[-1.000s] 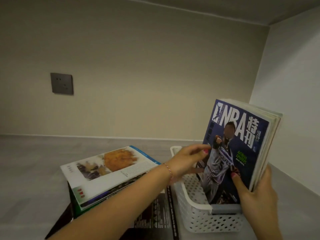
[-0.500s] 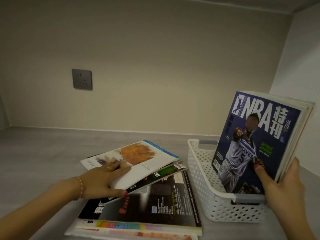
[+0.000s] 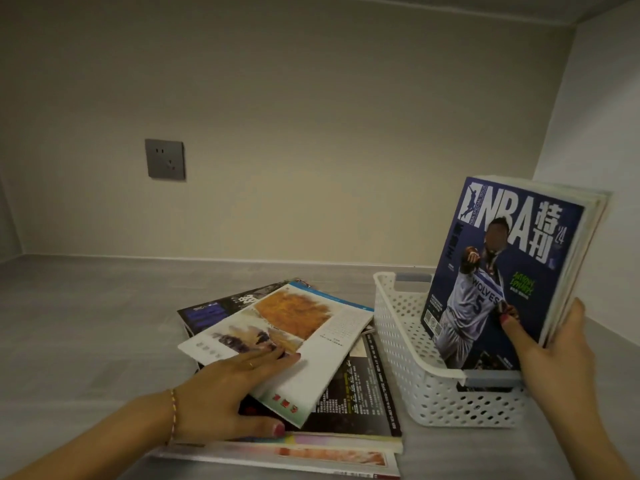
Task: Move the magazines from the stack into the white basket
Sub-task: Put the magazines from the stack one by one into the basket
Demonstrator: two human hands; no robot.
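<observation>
Left hand on the stack, right hand steadying the filed magazines

Nearest, the left hand (image 3: 225, 389) lay flat-fingered on the top magazine (image 3: 277, 341), thumb under its near edge; its long axis ran away rightward toward the white basket (image 3: 408, 358), where the right hand (image 3: 550, 355) gripped the upright magazines (image 3: 502, 271).
</observation>
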